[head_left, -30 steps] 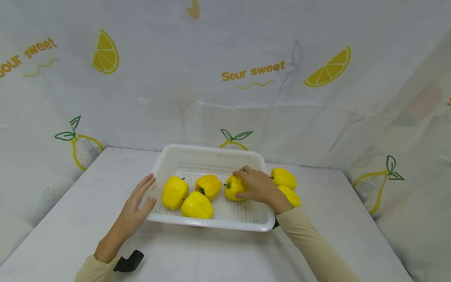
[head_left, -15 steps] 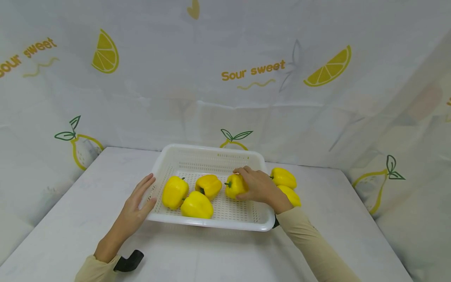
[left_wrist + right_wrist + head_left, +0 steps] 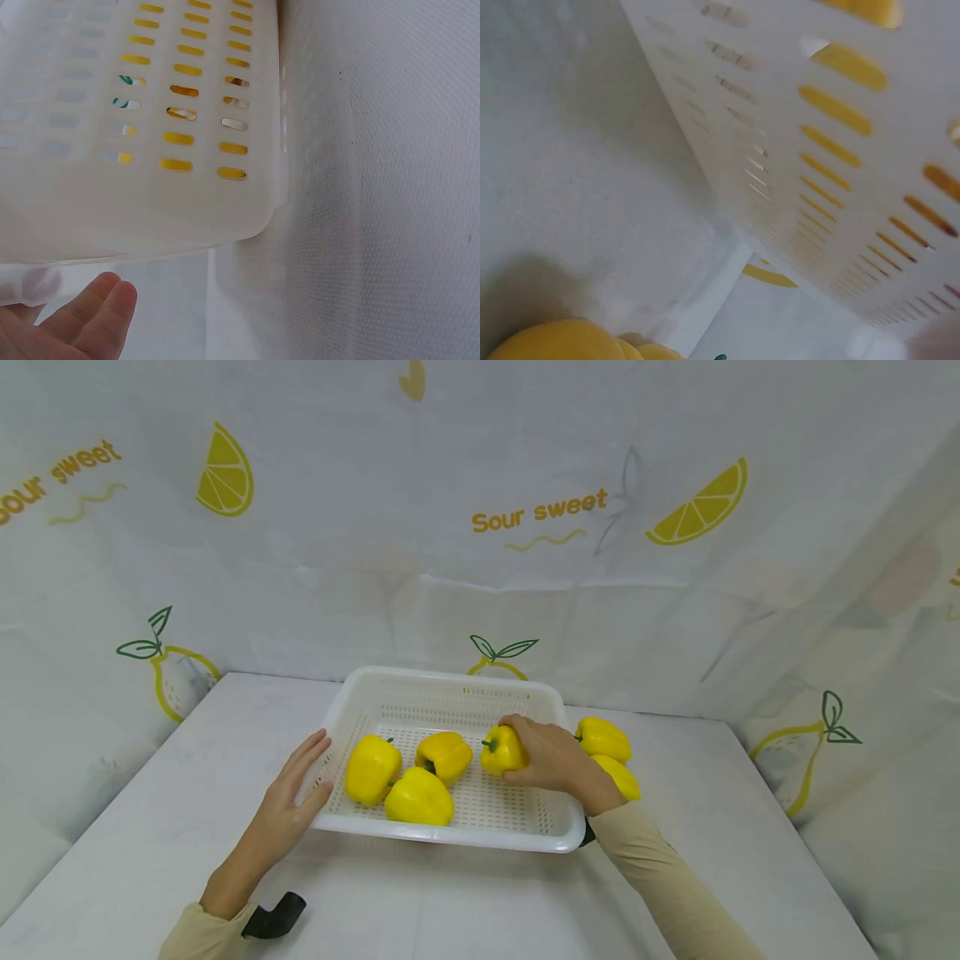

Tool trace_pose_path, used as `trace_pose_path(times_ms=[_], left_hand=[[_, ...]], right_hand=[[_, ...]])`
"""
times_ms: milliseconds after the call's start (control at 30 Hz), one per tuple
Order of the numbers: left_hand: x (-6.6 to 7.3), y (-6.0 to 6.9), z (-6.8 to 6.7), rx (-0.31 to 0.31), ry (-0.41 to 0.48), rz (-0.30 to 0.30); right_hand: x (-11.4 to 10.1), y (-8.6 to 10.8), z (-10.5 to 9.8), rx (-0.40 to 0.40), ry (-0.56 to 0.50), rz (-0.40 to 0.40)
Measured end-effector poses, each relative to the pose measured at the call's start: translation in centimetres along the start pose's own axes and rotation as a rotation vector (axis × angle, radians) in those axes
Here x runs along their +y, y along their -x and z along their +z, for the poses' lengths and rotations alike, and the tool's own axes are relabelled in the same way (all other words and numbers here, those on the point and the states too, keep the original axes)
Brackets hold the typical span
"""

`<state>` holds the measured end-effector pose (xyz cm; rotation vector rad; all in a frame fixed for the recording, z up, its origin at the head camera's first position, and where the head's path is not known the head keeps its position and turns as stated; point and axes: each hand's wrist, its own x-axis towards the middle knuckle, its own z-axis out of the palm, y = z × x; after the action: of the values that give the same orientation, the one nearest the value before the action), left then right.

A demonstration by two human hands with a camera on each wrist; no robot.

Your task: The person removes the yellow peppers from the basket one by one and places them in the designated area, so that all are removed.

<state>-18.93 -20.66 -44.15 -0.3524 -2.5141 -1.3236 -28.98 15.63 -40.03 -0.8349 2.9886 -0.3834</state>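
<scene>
In the head view a white slotted plastic basket (image 3: 442,832) stands on the table. My right hand (image 3: 555,757) reaches in over its right side and grips a yellow bell pepper (image 3: 498,752), green stem pointing left. Three more yellow peppers lie in the basket's left half: one pepper (image 3: 372,770) by the left wall, another pepper (image 3: 446,753) in the middle and a nearer pepper (image 3: 420,798). My left hand (image 3: 281,806) is at the basket's left rim, fingers extended. In the left wrist view its fingers (image 3: 105,319) show beside the basket wall (image 3: 127,202).
Two yellow peppers lie on the table outside the basket's right side, a farther pepper (image 3: 604,739) and a nearer pepper (image 3: 618,777) partly behind my right wrist. A black piece (image 3: 275,917) sits at the left cuff. A lemon-print cloth (image 3: 420,543) hangs behind the white table (image 3: 450,902).
The pepper in my right hand has shifted slightly up and right in the head view. My left hand and the other peppers stay where they were.
</scene>
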Motion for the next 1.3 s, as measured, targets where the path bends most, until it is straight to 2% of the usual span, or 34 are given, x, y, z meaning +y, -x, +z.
trace_pose_path(times_ms=[233,667,1000,1300], left_hand=[[0.1,-0.1,0.0,-0.002,-0.003,-0.006],[0.1,0.1,0.1,0.000,0.000,0.007],[0.1,0.2,0.2,0.011,-0.004,0.030],[0.1,0.1,0.0,0.006,-0.009,0.019]], right_hand=[[-0.1,0.2,-0.2,-0.007,-0.040,0.009],[0.2,0.7,-0.2,0.056,-0.154,-0.031],[-0.2,1.7,-1.1,0.084,-0.249,-0.037],[-0.6,2.8,-2.0,0.088,-0.260,-0.018]])
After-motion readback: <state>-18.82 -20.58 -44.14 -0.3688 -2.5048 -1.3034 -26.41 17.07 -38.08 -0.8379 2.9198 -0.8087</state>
